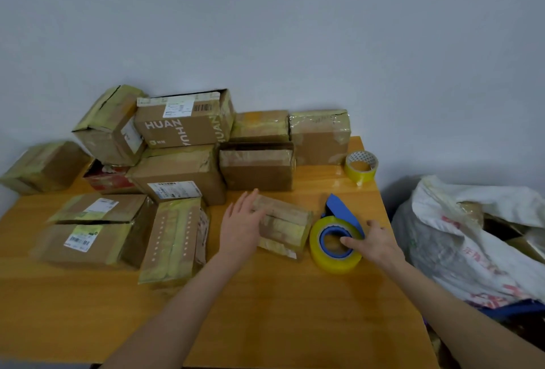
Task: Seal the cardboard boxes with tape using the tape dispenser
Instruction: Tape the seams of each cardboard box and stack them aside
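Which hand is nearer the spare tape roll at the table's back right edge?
Right. The right hand grips the dispenser just in front of the roll; the left hand lies flat on a small box, farther to the left.

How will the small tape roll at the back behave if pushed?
The small tape roll lies roughly flat, so it would probably slide, not roll. Little tape is left, so it is likely light. Near the table edge, it might fall off.
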`<state>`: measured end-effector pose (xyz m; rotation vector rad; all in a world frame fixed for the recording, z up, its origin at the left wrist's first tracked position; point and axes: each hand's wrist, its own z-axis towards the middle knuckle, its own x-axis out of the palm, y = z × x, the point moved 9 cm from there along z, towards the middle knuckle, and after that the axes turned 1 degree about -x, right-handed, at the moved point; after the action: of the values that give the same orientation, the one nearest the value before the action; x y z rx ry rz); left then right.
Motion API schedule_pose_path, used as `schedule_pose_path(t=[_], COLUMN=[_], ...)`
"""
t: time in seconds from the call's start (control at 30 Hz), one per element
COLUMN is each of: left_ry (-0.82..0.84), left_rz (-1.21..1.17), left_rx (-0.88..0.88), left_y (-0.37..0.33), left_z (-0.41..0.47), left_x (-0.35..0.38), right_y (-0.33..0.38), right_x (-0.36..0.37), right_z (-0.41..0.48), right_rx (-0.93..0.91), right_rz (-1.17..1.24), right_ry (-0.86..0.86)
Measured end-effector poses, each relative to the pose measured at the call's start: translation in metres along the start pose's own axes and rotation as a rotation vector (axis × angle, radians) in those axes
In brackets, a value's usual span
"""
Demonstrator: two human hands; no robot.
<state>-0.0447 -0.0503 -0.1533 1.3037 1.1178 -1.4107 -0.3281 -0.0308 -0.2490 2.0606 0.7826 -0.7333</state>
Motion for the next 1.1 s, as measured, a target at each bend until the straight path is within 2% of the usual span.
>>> schedule_pose_path(t=[0.07, 0.13, 0.2, 0.27, 0.43, 0.53, 0.63, 0.7, 0.8, 0.97, 1.1], left_ry=[-0.005, 0.143, 0.249, 0.280, 0.364, 0.323, 0.336, 0.297, 0.256, 0.300, 0.351], left_rz=[-0.132, -0.160, -0.099, -0.063, -0.124, -0.252, -0.409, -0.465, -0.464, -0.497, -0.498], left_rx=[-0.182, -0.219, -0.197, -0.136, 0.139, 0.045, -0.050, -0.089, -0.093, 0.004, -0.039], left_y=[-0.003, -0.023, -0.038, -0.039, -0.016, 0.004, -0.005, -0.009, -0.010, -0.033, -0.031], left_z=[-0.009, -0.013, -0.013, -0.008, -0.006, -0.010, -0.012, -0.010, -0.010, -0.023, -0.027], left_x=[0.004, 0.022, 0.035, 0.037, 0.036, 0.035, 0.043, 0.042, 0.038, 0.044, 0.044], right_y=[-0.006, -0.007, -0.003, 0.002, 0.017, 0.027, 0.029, 0.026, 0.023, 0.014, 0.015], right_x=[0.011, 0.015, 0.012, 0.007, -0.023, -0.041, -0.044, -0.036, -0.032, -0.033, -0.055], right_z=[0.010, 0.017, 0.020, 0.022, 0.014, 0.008, 0.004, 0.001, -0.004, 0.000, -0.014], right_rx=[0.039, 0.045, 0.030, 0.022, -0.033, -0.118, -0.183, -0.218, -0.206, -0.166, -0.181], right_rz=[0.082, 0.109, 0.106, 0.098, -0.040, -0.169, -0.211, -0.150, 0.075, 0.181, 0.415], right_ry=[0.064, 0.088, 0.086, 0.075, -0.035, -0.073, -0.026, 0.043, 0.118, 0.207, 0.214])
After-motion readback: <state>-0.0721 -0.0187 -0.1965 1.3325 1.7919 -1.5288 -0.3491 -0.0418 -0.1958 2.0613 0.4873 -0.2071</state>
